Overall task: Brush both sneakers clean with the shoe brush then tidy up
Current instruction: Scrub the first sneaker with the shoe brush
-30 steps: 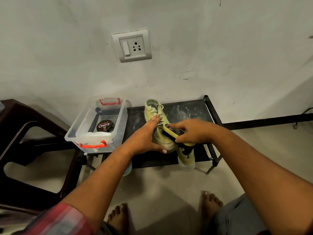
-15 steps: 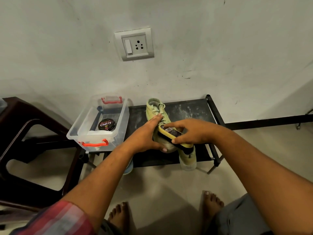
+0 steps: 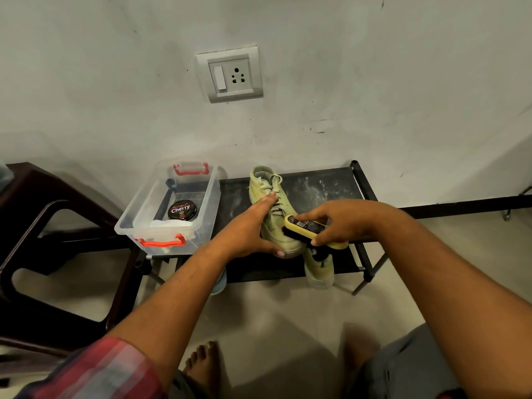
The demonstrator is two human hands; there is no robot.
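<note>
A pale green sneaker [image 3: 269, 194] stands on the black shoe rack [image 3: 322, 185], toe toward me. My left hand [image 3: 253, 228] grips its left side, thumb under the toe. My right hand [image 3: 342, 220] holds a yellow-backed shoe brush [image 3: 311, 230] with its dark bristles pressed against the sneaker's right side near the toe. The second pale green sneaker [image 3: 319, 269] sits below the brush on a lower level, mostly hidden, its toe poking out past the rack's front edge.
A clear plastic box with red latches [image 3: 149, 220] stands on the rack's left end, with a tin of Cherry polish [image 3: 182, 211] inside. A dark brown chair [image 3: 37, 240] is at the left. My bare feet rest on the tiled floor below.
The brush has slid a little toward the sneaker's toe and back up along its right side. My left hand keeps its hold on the sneaker.
</note>
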